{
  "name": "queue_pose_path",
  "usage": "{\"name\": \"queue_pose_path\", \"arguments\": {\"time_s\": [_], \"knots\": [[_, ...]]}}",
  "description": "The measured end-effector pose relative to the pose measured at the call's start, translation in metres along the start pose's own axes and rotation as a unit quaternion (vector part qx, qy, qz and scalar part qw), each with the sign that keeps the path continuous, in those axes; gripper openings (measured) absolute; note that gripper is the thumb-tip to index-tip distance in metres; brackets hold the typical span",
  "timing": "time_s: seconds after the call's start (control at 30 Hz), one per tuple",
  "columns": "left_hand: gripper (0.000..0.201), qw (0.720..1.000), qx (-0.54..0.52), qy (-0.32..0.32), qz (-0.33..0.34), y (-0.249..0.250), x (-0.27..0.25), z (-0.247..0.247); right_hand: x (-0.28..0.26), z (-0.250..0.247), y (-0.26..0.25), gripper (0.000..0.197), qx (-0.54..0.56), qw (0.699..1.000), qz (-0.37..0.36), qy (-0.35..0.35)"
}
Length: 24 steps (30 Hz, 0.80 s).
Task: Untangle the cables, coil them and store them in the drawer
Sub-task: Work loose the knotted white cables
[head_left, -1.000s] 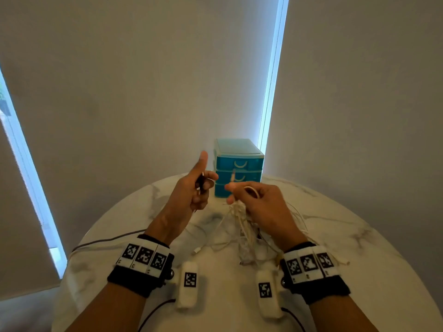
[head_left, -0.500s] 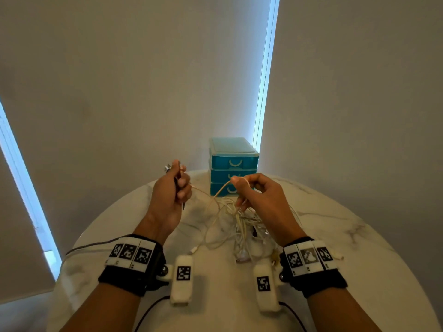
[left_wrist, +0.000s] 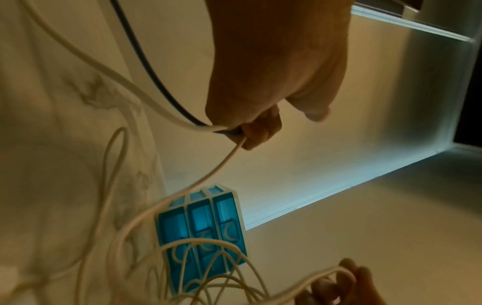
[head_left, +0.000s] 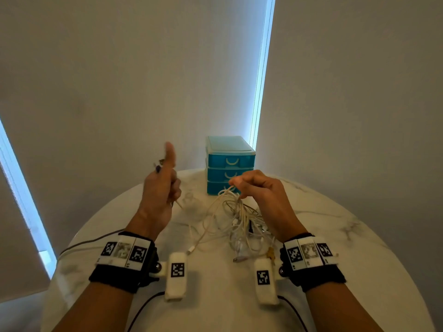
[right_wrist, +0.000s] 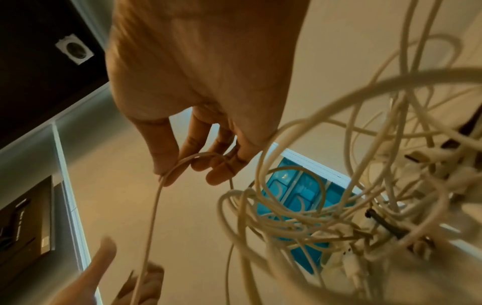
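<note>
A tangle of white cables [head_left: 239, 221] [right_wrist: 339, 206] hangs over the round marble table [head_left: 359, 271]. My right hand [head_left: 254, 188] [right_wrist: 198, 161] pinches a loop at the top of the tangle and holds it up. My left hand [head_left: 163, 185] [left_wrist: 250, 132], raised at the left with the thumb up, grips a white cable [left_wrist: 161, 107] together with a dark cable [left_wrist: 146, 68]. That white cable runs down from the left fist into the tangle. The blue three-drawer unit [head_left: 229, 164] [left_wrist: 203, 227] stands at the table's far edge, all drawers closed.
Loose connector ends [head_left: 239, 258] lie on the table near my right wrist. A dark cord [head_left: 91, 242] trails off the table's left edge. Walls and bright window slits [head_left: 261, 80] stand behind the table.
My left hand has risen and its thumb now sticks up, drawing the cable further out. My right hand has stayed on the loop above the tangle.
</note>
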<state>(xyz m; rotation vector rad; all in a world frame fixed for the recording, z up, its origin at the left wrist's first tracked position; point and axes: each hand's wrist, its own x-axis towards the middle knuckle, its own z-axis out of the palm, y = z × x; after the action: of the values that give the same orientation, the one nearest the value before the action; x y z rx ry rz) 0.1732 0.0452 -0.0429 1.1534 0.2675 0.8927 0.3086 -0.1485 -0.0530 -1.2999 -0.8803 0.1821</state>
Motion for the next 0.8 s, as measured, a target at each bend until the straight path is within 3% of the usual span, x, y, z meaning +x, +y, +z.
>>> {"name": "queue_pose_path", "arguments": {"time_s": [0.1, 0.2, 0.27, 0.33, 0.43, 0.53, 0.6, 0.7, 0.8], "knots": [[0.067, 0.979, 0.146, -0.139, -0.034, -0.003, -0.010, 0.007, -0.003, 0.004, -0.001, 0.026, -0.008, 1.000, -0.017, -0.010], [0.037, 0.928, 0.295, -0.223, -0.052, -0.002, -0.025, 0.021, -0.004, 0.005, -0.002, 0.031, -0.006, 1.000, -0.029, -0.004], [0.020, 0.934, 0.296, -0.202, -0.016, -0.001, -0.027, 0.026, -0.004, 0.005, -0.003, 0.033, 0.001, 1.000, -0.028, 0.007], [0.023, 0.960, 0.234, -0.148, 0.035, -0.002, -0.019, 0.021, -0.003, 0.005, -0.002, 0.042, -0.022, 1.000, -0.007, 0.003], [0.030, 0.984, 0.126, -0.087, 0.091, 0.000, -0.009, 0.009, -0.002, 0.005, 0.009, 0.060, -0.158, 0.984, 0.042, -0.067], [0.026, 0.987, 0.077, -0.095, 0.106, -0.002, -0.006, 0.006, -0.004, 0.009, 0.019, 0.054, -0.254, 0.958, 0.051, -0.125], [0.027, 0.988, 0.061, -0.101, 0.100, -0.003, -0.007, 0.008, -0.005, 0.009, 0.020, 0.039, -0.273, 0.957, 0.021, -0.100], [0.042, 0.992, 0.043, -0.109, 0.052, -0.002, -0.009, 0.012, -0.001, 0.007, 0.021, 0.015, -0.263, 0.964, -0.036, -0.006], [0.053, 0.986, 0.050, -0.151, -0.051, -0.002, -0.010, 0.013, 0.003, 0.004, 0.020, 0.016, -0.254, 0.961, -0.086, 0.060]]}}
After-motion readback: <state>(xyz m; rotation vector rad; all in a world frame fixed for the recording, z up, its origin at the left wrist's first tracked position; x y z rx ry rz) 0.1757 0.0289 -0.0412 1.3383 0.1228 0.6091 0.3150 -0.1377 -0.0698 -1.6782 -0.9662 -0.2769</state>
